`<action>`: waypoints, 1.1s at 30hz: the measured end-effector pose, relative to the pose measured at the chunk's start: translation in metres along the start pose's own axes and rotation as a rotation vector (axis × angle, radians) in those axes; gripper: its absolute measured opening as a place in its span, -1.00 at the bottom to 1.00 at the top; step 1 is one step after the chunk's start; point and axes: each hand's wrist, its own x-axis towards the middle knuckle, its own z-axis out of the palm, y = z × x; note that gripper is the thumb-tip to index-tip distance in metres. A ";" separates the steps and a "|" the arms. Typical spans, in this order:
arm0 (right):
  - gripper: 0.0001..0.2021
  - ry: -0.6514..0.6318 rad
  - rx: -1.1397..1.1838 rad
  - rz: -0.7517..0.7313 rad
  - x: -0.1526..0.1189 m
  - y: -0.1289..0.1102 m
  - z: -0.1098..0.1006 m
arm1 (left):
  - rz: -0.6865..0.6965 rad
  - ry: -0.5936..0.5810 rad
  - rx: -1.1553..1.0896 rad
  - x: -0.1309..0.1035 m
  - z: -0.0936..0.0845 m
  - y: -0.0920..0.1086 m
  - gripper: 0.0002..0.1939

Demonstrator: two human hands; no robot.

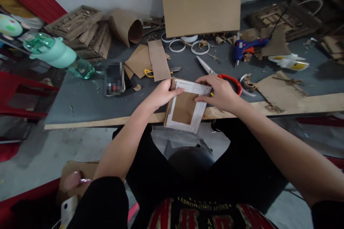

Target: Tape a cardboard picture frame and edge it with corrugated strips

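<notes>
A small cardboard frame [197, 114] with white strips around a brown centre is held tilted over the table's front edge. My left hand [163, 93] grips its upper left corner, thumb on the white border. On the upper right side, my right hand [219, 91] closes on the same frame, thumb and fingers at the border. Just behind my right hand lie scissors with orange-red handles [231, 81]. A yellow cutter [149, 73] sits partly under a corrugated cardboard strip [159, 61], behind my left hand.
On the grey table [91, 107] are a teal bottle [57, 55], a phone [114, 78], tape rings [177, 45], a blue glue gun [248, 47], a glue bottle [291, 62] and cardboard scraps [282, 87]. A large cardboard sheet [201, 3] leans at the back.
</notes>
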 end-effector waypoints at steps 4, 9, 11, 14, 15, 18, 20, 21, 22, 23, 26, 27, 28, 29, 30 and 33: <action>-0.46 -0.001 0.003 -0.041 0.002 0.004 -0.002 | 0.060 0.076 -0.004 0.001 0.005 -0.002 -0.64; -0.75 0.085 -0.079 -0.033 0.003 0.016 -0.026 | 0.150 0.170 -0.057 0.005 0.006 -0.005 -0.63; -0.78 0.120 -0.121 -0.063 0.002 0.019 -0.033 | 0.170 0.183 -0.063 0.006 0.005 -0.007 -0.62; -0.72 0.108 -0.197 -0.127 0.001 0.021 -0.033 | 0.191 0.174 -0.066 0.006 0.004 -0.008 -0.61; -0.70 0.091 -0.229 -0.138 0.001 0.020 -0.032 | 0.196 0.170 -0.060 0.007 0.004 -0.009 -0.61; -0.67 0.067 -0.317 -0.157 0.001 0.019 -0.029 | 0.203 0.177 -0.029 0.007 0.004 -0.010 -0.60; -0.67 0.085 -0.347 -0.168 0.001 0.019 -0.028 | 0.194 0.184 -0.015 0.007 0.004 -0.011 -0.60; -0.67 0.095 -0.354 -0.170 0.002 0.019 -0.028 | 0.187 0.188 -0.013 0.007 0.005 -0.010 -0.60; -0.66 0.099 -0.355 -0.168 0.002 0.018 -0.029 | 0.180 0.190 -0.015 0.006 0.005 -0.010 -0.60; -0.65 0.100 -0.351 -0.157 0.002 0.018 -0.029 | 0.173 0.190 -0.021 0.006 0.006 -0.009 -0.60; -0.64 0.097 -0.309 -0.108 0.002 0.014 -0.030 | 0.143 0.175 -0.059 0.003 0.006 -0.005 -0.62; -0.65 0.097 -0.283 -0.089 0.002 0.012 -0.031 | 0.125 0.162 -0.071 0.002 0.006 -0.004 -0.62; -0.67 0.101 -0.251 -0.069 0.002 0.010 -0.032 | 0.102 0.143 -0.080 0.002 0.005 -0.003 -0.62; -0.69 0.106 -0.216 -0.047 0.001 0.008 -0.032 | 0.076 0.122 -0.084 0.002 0.004 -0.002 -0.61; -0.70 0.110 -0.180 -0.018 0.001 0.006 -0.033 | 0.052 0.101 -0.084 0.002 0.003 -0.002 -0.60; -0.68 0.102 -0.053 0.085 0.001 0.002 -0.032 | 0.009 0.064 -0.067 0.003 0.001 -0.003 -0.52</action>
